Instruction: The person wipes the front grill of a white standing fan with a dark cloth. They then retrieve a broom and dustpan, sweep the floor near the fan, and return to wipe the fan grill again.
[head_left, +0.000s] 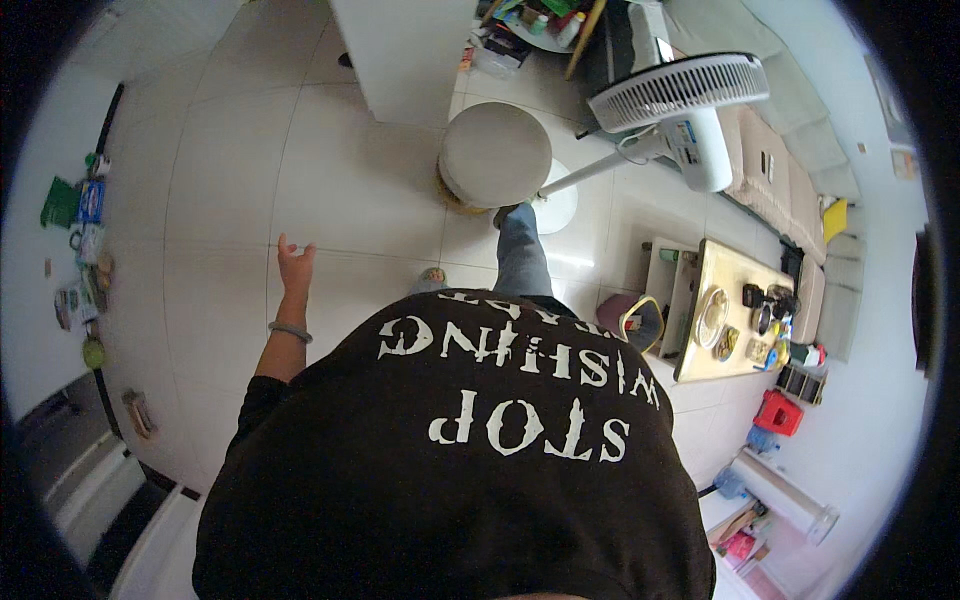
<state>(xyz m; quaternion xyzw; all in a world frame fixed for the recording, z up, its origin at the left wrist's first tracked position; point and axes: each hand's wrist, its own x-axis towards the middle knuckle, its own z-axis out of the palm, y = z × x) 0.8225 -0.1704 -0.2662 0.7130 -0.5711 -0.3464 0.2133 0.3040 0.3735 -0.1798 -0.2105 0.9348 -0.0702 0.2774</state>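
My left hand (295, 262) hangs out to the left above the tiled floor (225, 187), with thumb and fingers apart and nothing in it. A grey band (291, 331) circles that wrist. My right hand is out of view. Ahead of me stands a round stool (496, 154) with a beige top. My right leg in blue jeans (519, 251) reaches forward, its foot close to the stool and partly hidden. My left foot (433, 277) shows just past my black T-shirt (450, 510). Beside the stool, a white pedestal fan (679, 94) leans across the view from its round base (561, 206).
A white wall end or panel (409, 60) rises beyond the stool. To the right are a waste bin (641, 324), a low table (694, 360) bearing dishes, and a beige sofa (784, 161). Boxes and bags, including a green bag (60, 202), line the left wall.
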